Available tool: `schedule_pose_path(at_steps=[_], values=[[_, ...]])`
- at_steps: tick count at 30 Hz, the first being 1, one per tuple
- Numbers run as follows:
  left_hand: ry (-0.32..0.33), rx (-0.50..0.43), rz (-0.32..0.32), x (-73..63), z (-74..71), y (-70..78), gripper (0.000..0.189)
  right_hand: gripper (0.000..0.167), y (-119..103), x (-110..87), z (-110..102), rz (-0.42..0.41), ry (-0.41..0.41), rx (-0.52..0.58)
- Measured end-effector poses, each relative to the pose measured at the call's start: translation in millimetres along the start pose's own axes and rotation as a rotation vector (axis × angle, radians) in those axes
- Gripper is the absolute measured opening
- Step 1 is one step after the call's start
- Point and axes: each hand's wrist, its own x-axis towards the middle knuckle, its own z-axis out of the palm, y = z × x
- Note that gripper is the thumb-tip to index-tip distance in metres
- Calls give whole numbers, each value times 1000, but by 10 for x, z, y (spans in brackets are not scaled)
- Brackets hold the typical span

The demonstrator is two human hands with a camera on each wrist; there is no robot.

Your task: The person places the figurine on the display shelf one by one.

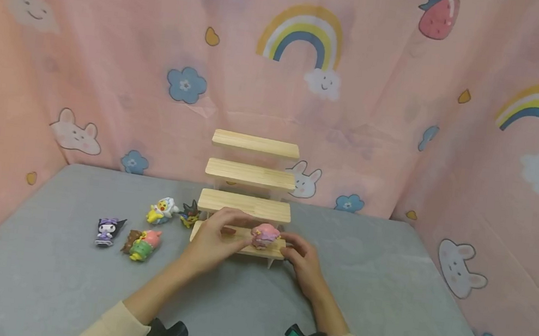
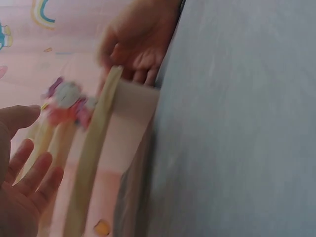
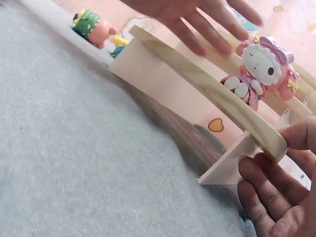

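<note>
A pink figurine (image 1: 265, 235) with a white face and lilac bow (image 3: 280, 52) sits on the lowest board of a stepped wooden shelf (image 1: 245, 204). My left hand (image 1: 212, 241) hovers over that board, left of the figurine; its fingers are spread in the right wrist view, with a gap to the figurine in the left wrist view. At the board's right end, my right hand (image 1: 306, 265) pinches the wood, thumb above and fingertips (image 3: 252, 168) beneath the edge. White supports (image 3: 224, 163) hold the board up.
Left of the shelf lie a purple-and-white figurine (image 1: 106, 232), a green, pink and brown one (image 1: 143, 244), and a yellow-and-white one (image 1: 162, 211). A dark-eared figurine (image 1: 190, 214) stands close by the shelf's left side. Behind the grey tabletop (image 1: 383, 306) hangs a pink printed curtain (image 1: 370, 146).
</note>
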Motion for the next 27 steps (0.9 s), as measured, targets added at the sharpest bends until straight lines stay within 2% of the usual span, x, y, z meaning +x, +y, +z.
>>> schedule_pose_path(at_steps=[4,12,17,23,27], values=[[5,78,-1,-80,-238,26,35,32,1,-26,0,13,10,-17],[-37,221,-30,-287,-665,24,32,32,4,-13,22,18,19,-39],[-24,269,-69,-358,-835,-30,31,32,5,-14,9,25,22,-37],[39,270,-107,-436,-1016,-69,31,32,8,-15,16,37,27,-38],[48,308,-106,-476,-1116,-103,31,32,6,-13,25,28,25,-27]])
